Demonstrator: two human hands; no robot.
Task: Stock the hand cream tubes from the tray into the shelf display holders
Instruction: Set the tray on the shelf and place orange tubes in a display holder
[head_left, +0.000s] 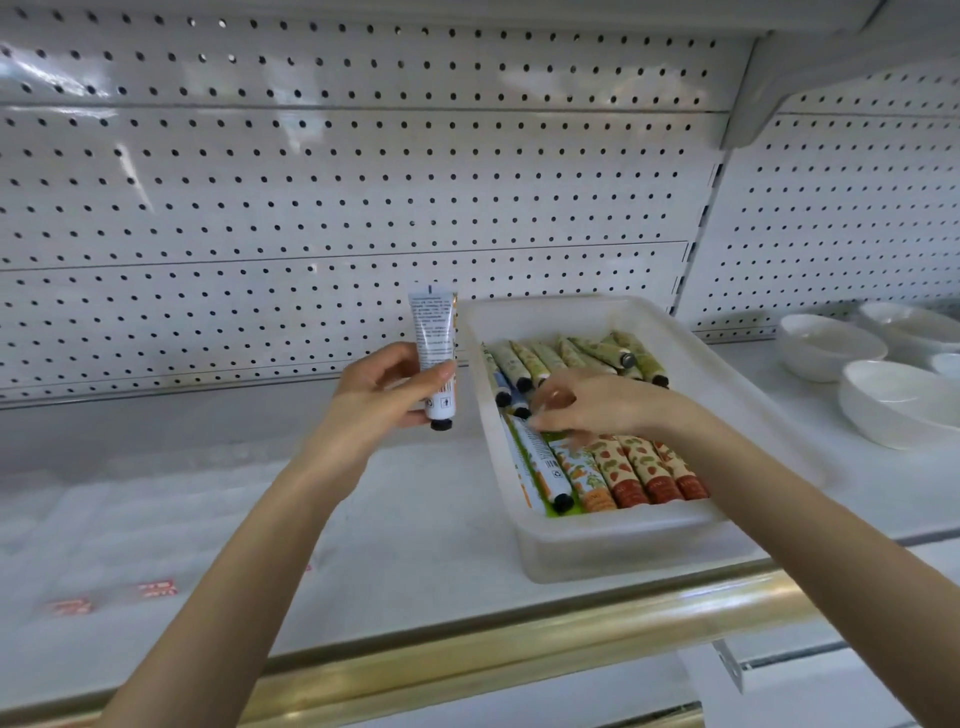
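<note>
White pegboard back wall (363, 182) fills most of the view, with the white shelf (415, 519) and its gold front rail (519, 639) below it. The frosted plastic tray (623, 540) sits on the shelf at the right, packed with hand cream tubes (639, 467) lying in 2 rows. A few white bowls (893, 400) are further right, well apart from the tray. The left hand (379, 395) is just left of the tray, thumb and fingers curled round 1 white tube (435, 353), holding it upright with the black cap down. The right hand (587, 405) is down in the tray, fingers bent onto the tubes, but it's too blurry to tell if it's got hold of one.
</note>
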